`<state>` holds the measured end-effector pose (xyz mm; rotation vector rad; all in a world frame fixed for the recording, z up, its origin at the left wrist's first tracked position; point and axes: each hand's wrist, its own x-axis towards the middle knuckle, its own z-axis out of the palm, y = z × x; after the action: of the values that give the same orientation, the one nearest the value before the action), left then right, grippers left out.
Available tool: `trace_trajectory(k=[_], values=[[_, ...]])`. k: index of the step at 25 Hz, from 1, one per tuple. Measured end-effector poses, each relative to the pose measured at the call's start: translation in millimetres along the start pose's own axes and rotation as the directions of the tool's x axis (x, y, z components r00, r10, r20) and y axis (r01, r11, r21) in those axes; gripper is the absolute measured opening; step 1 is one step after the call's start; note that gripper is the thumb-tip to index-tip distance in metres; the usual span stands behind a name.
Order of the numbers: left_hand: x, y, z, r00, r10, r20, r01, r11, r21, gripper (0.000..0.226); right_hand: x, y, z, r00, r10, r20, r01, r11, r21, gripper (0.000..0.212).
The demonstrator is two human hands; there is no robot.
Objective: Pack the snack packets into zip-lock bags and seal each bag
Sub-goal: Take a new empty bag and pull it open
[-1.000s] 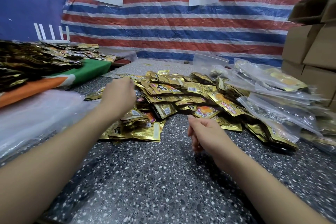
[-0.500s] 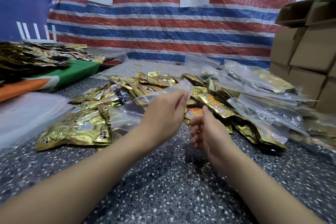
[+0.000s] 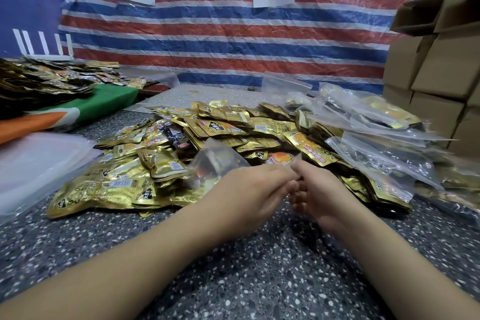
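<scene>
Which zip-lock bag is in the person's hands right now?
The empty clear zip-lock bag in front of the gold packet pile, pinched at its edge by both the left hand and right hand. The other bags lie filled at right.

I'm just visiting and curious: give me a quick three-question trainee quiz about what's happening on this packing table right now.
1. True or false: both hands meet at the clear zip-lock bag.
2. Which lie nearest the cardboard boxes? A) filled zip-lock bags B) loose gold snack packets
3. Fill in: the stack of empty bags lies on the person's ___ side.

Key: 1 true: left hand and right hand pinch its edge. 2 A. 3 left.
</scene>
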<state>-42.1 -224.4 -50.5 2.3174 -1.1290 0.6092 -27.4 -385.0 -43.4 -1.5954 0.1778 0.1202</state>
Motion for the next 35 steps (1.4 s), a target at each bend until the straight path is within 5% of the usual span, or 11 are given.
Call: trace_trajectory(k=[5,11,13,17,19,22,25,35], values=[[-1.3,3.8,-1.8,0.99,-0.135,-0.044,0.13,0.986,-0.109,0.046,-2.4,-7.1,-9.0,0.997,-0.029,0.066,0.031,0.999,-0.029,0.025],[1.2,-5.4,0.4,0.913,-0.405,-0.054,0.381,0.892,-0.243,0.016,-2.5,-8.6,-6.6,0.993,-0.084,0.081,0.064,0.971,0.229,0.016],[1.6,-5.9,0.4,0.887,-0.461,0.005,0.43,0.824,-0.369,0.011,-5.1,-11.0,-7.9,0.985,-0.122,0.123,0.083,0.956,0.282,0.008],[7.3,-4.8,-2.1,0.803,-0.588,0.098,0.535,0.639,-0.553,0.023,-15.4,-16.6,-7.4,0.948,-0.207,0.24,0.124,0.939,0.32,0.025],[8.9,-1.2,-6.8,0.785,-0.617,0.058,0.495,0.569,-0.656,0.027,-18.7,-16.4,-4.1,0.945,-0.26,0.196,0.221,0.954,0.203,0.017],[6.7,0.5,-11.7,0.852,-0.498,-0.159,0.346,0.766,-0.542,0.021,-19.2,-11.7,2.1,0.936,-0.34,0.091,0.343,0.939,-0.025,0.017],[3.3,2.7,-9.5,0.934,-0.331,-0.131,0.262,0.888,-0.378,0.023,-20.0,-11.0,3.8,0.939,-0.32,0.124,0.324,0.946,-0.014,0.018],[-0.4,-10.9,-6.4,0.939,-0.342,-0.037,0.322,0.911,-0.256,0.026,-20.8,-8.1,0.5,0.917,-0.351,0.189,0.38,0.913,-0.146,0.012]])
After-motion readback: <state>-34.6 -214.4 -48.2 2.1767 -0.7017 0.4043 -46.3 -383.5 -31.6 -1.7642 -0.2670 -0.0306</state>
